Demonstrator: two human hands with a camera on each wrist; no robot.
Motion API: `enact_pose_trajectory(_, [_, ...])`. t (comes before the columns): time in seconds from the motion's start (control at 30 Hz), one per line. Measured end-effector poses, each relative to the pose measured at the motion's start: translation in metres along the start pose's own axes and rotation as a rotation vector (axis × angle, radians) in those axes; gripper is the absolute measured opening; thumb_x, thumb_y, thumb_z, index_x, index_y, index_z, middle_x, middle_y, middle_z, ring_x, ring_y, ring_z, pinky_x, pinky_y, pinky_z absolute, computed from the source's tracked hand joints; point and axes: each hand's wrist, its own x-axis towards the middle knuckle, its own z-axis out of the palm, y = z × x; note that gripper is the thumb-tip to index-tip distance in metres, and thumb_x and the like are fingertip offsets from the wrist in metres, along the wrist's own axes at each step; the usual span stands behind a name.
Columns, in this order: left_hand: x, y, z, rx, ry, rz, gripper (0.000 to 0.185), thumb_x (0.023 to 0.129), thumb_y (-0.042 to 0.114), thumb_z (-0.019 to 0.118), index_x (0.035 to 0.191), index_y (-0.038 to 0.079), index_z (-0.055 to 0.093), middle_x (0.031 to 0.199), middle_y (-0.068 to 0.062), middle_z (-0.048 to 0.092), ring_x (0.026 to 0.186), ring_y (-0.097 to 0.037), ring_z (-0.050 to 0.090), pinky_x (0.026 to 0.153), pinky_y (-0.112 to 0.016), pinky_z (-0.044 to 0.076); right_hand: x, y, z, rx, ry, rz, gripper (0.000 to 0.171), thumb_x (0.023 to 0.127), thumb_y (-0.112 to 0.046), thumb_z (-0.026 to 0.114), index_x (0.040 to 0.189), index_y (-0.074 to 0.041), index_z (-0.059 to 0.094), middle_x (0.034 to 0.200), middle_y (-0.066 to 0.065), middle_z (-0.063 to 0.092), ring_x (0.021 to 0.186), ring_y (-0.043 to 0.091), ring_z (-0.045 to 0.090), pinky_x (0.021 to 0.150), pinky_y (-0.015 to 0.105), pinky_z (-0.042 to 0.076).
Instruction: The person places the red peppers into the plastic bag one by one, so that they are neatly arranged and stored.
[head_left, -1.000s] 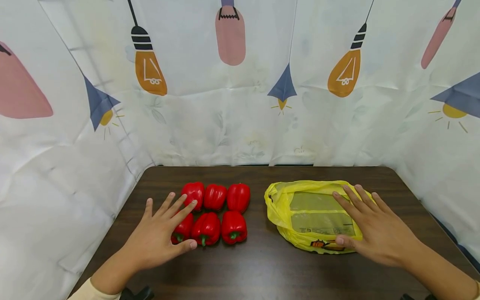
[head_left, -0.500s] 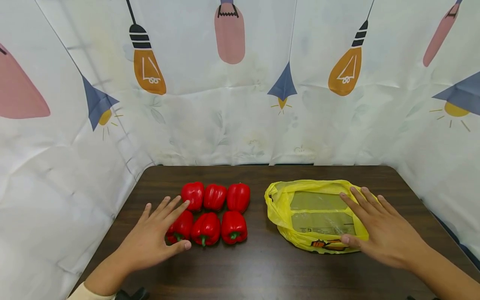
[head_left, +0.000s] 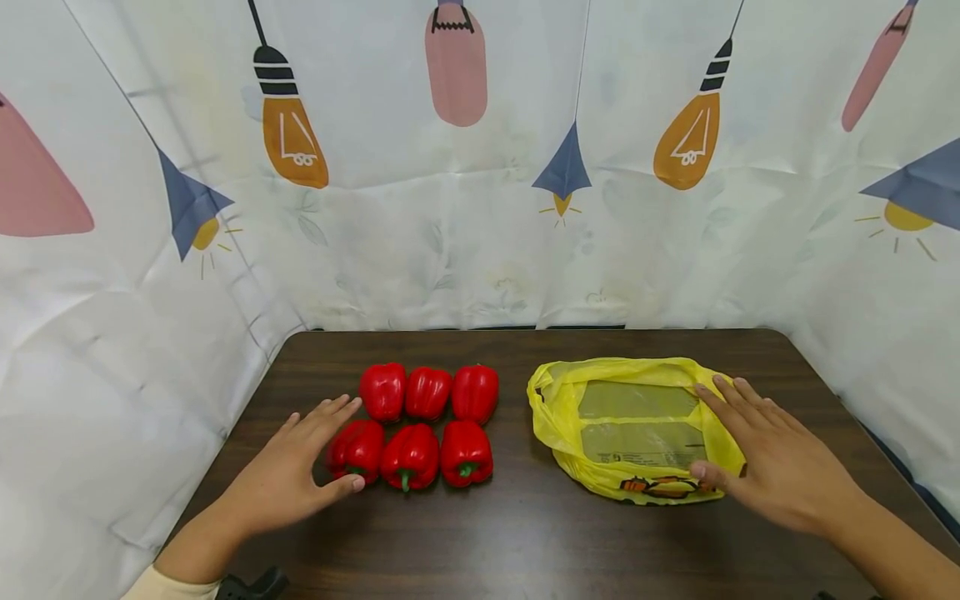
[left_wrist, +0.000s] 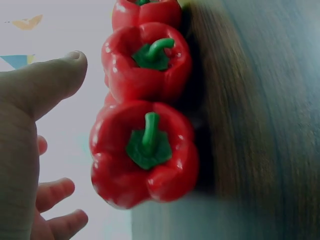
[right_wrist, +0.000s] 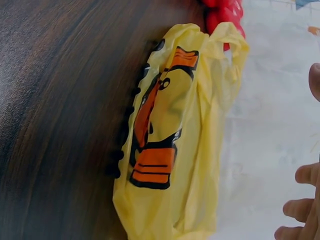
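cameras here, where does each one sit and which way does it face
Head: worn on the head, looks forward and down at the table, six red peppers and yellow bag; both forearms, left hand and right hand show.
Left wrist: low beside the left hand, faces the front peppers stem-on; thumb and curled fingers show.
Right wrist: low beside the right hand, faces the bag's printed near edge; only fingers show.
Shared: head and left wrist both see the peppers; head and right wrist both see the bag.
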Motion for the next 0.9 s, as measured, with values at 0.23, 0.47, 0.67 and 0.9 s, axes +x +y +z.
enact_pose_trajectory(0.23, [-0.004,-0.008,0.002,0.006,0.028,0.019,0.093,0.085,0.058,0.078,0.157,0.015,0.04,0.157,-0.015,0.043,0.142,-0.044,0.04,0.105,-0.075,0.03,-0.004,0.009,0.002,0.002,-0.025,0.067,0.094,0.094,-0.056,0.068,0.163,-0.009,0.024,0.167,0.019,0.02,0.151,0.044,0.02,0.118,0.063,0.019])
enact_pose_trajectory(0.47, [-0.006,-0.015,0.004,-0.018,0.027,0.014,0.092,0.084,0.054,0.081,0.157,0.018,0.04,0.156,-0.014,0.044,0.14,-0.041,0.043,0.105,-0.073,0.033,-0.008,0.014,0.006,-0.012,-0.04,0.129,0.098,0.092,-0.061,0.067,0.162,-0.007,0.025,0.164,0.024,0.026,0.146,0.049,0.028,0.1,0.072,0.036])
enact_pose_trajectory(0.67, [-0.007,-0.017,0.005,-0.023,0.031,0.023,0.09,0.085,0.051,0.081,0.157,0.018,0.04,0.156,-0.014,0.045,0.137,-0.041,0.047,0.104,-0.068,0.04,-0.011,0.02,0.009,-0.017,-0.011,0.136,0.099,0.091,-0.061,0.068,0.162,-0.008,0.025,0.163,0.023,0.028,0.142,0.051,0.033,0.096,0.073,0.037])
enact_pose_trajectory(0.9, [-0.007,-0.019,0.005,-0.034,0.023,0.02,0.088,0.085,0.044,0.084,0.156,0.014,0.042,0.153,-0.015,0.048,0.135,-0.041,0.049,0.103,-0.064,0.043,-0.014,0.026,0.013,-0.02,-0.009,0.159,0.101,0.09,-0.061,0.069,0.161,-0.005,0.026,0.16,0.025,0.031,0.135,0.054,0.039,0.093,0.073,0.039])
